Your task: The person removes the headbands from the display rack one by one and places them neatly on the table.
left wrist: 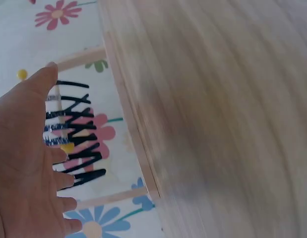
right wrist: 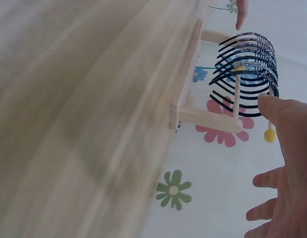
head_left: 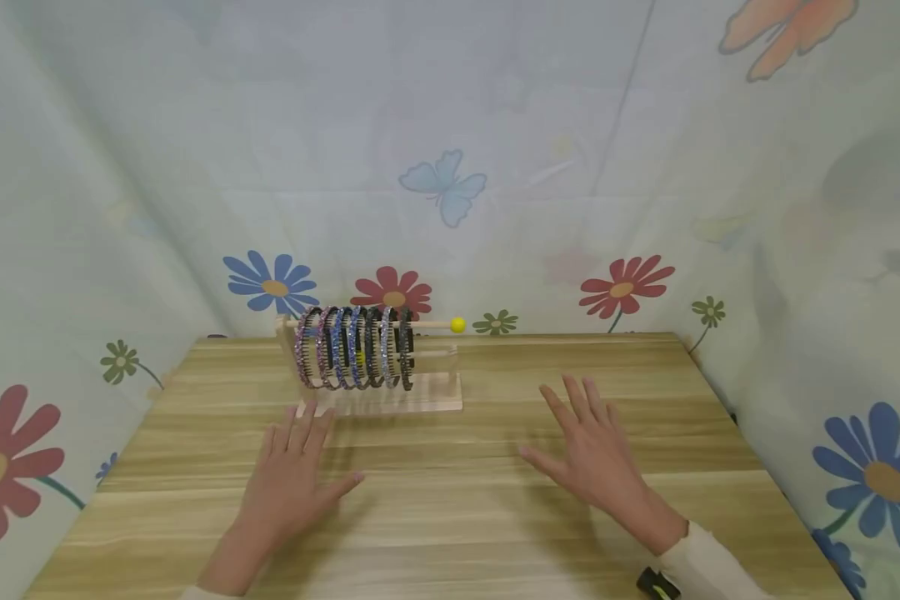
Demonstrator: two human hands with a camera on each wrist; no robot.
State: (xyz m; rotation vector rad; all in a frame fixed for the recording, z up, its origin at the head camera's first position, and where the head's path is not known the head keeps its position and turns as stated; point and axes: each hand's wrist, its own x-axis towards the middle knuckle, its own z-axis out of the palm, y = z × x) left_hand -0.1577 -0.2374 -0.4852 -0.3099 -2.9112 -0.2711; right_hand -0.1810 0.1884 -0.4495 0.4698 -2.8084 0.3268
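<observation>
A pale wooden rack point(head_left: 435, 402) stands toward the back left of the table. Several glittery headbands point(head_left: 345, 350) in purple, blue, silver and black hang in a row on its upper rod, which ends in a yellow ball point(head_left: 457, 325). My left hand point(head_left: 288, 479) is spread palm down just in front of the rack's left end, its fingertips close to the base in the head view. Over to the right, my right hand point(head_left: 596, 454) is held with fingers spread and nothing in it. In the left wrist view the left hand point(left wrist: 24, 148) overlaps part of the headbands.
The wood-grain table point(head_left: 457, 517) reaches back to a hanging cloth point(head_left: 532, 108) printed with flowers and butterflies, which also encloses both sides. A dark band point(head_left: 656, 583) shows by the right sleeve point(head_left: 708, 567).
</observation>
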